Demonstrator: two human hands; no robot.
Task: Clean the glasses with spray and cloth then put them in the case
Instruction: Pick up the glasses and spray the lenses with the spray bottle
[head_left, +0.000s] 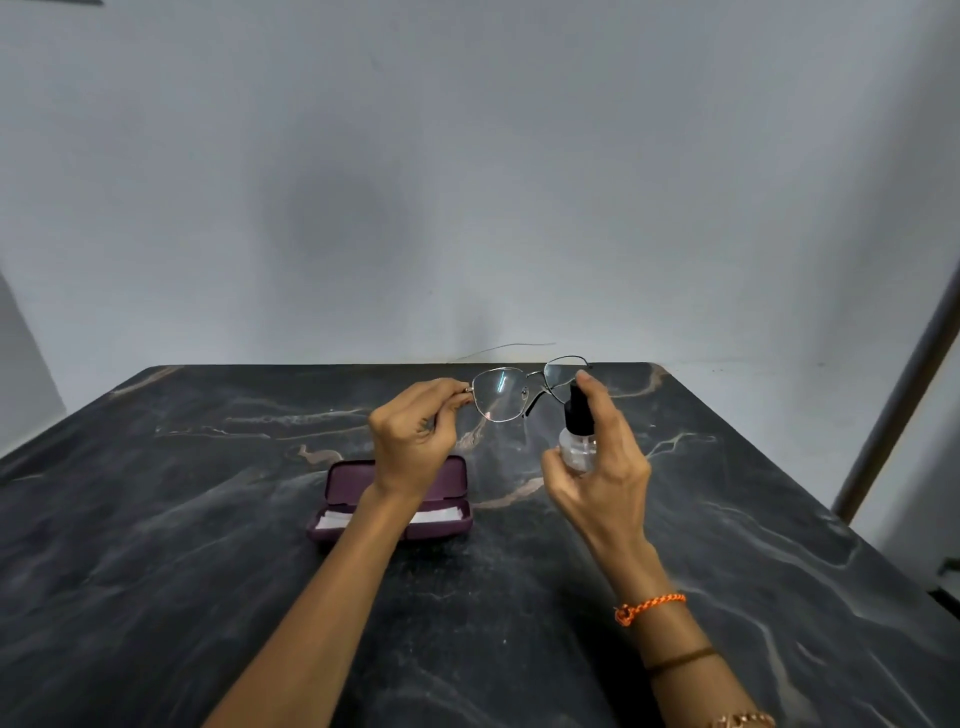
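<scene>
My left hand (415, 436) pinches the left hinge of thin metal-framed glasses (501, 395) and holds them up above the table, lenses facing me. My right hand (597, 467) grips a small clear spray bottle (576, 441) with a black pump top, index finger resting on the nozzle, just right of the lenses. An open purple glasses case (447, 525) lies on the table under my left wrist. A white cloth (436, 515) lies inside it, partly hidden by my forearm.
The dark marble table (208, 545) runs to a far edge against a pale grey wall (467, 182). A brown pole (893, 410) leans at the right beyond the table's right edge.
</scene>
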